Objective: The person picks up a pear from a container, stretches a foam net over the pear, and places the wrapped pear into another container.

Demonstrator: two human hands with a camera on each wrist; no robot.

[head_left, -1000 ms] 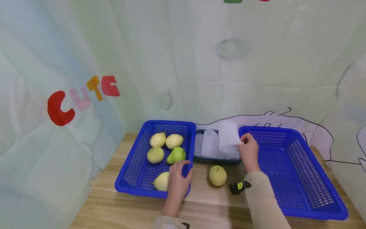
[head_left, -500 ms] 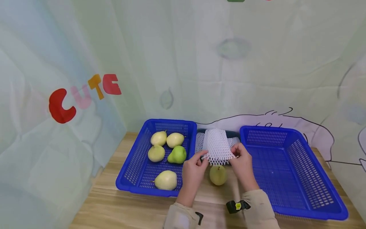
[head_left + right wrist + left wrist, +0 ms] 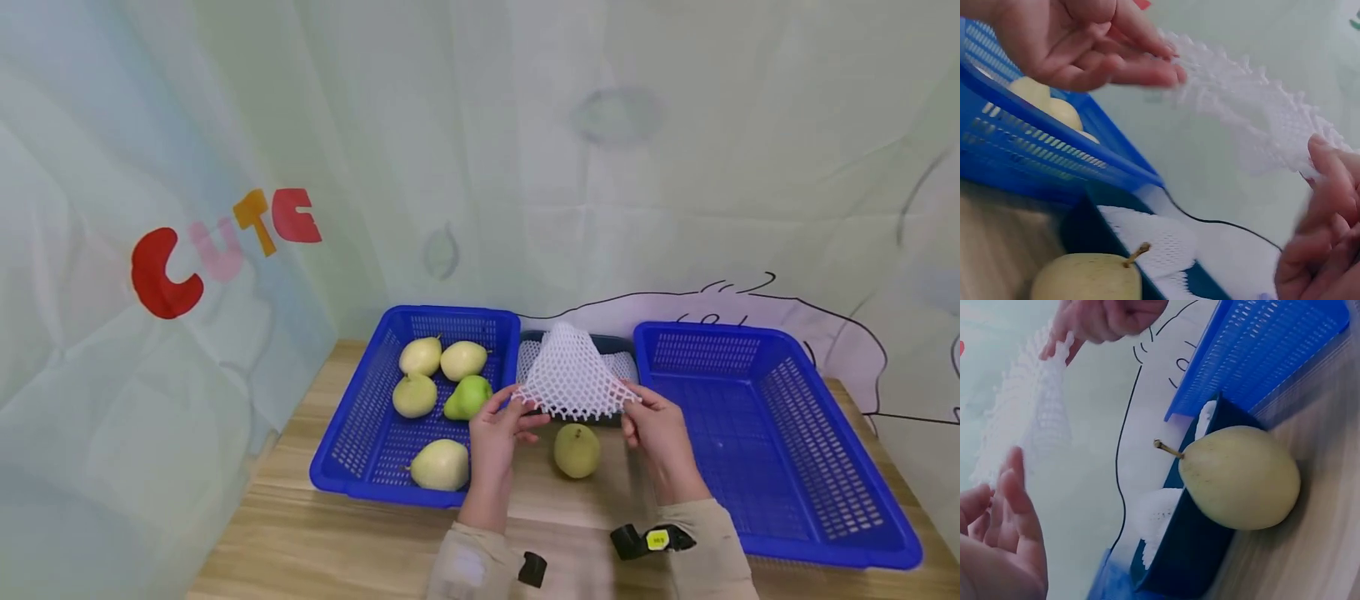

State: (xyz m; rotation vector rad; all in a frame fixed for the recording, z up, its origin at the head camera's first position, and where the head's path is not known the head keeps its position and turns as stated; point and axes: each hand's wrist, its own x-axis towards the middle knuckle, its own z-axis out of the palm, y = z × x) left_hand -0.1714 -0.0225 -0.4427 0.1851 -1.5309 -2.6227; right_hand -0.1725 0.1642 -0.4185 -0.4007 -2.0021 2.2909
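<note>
Between my two hands a white foam fruit net (image 3: 573, 375) is stretched wide at its near edge, its far end narrowing upward. My left hand (image 3: 498, 433) pinches the left corner of that edge, and my right hand (image 3: 660, 429) pinches the right corner. In the right wrist view the mouth of the net (image 3: 1254, 106) shows as a long opening between the hands. Just below, a yellow-green pear (image 3: 577, 451) stands on the table with its stem up; in the left wrist view the pear (image 3: 1241, 478) is in front of the dark green box (image 3: 1188, 550).
More foam nets (image 3: 619, 364) lie in the dark box behind the held one. To the left, a blue basket (image 3: 352, 492) holds several pears, one of them greener (image 3: 468, 397). Another blue basket (image 3: 750, 467) stands at right. A printed curtain hangs behind the wooden table (image 3: 262, 533).
The right hand has brought the net from over the box toward the pear. My left hand has left the pear basket and taken the net's other corner; the edge is now pulled wider.
</note>
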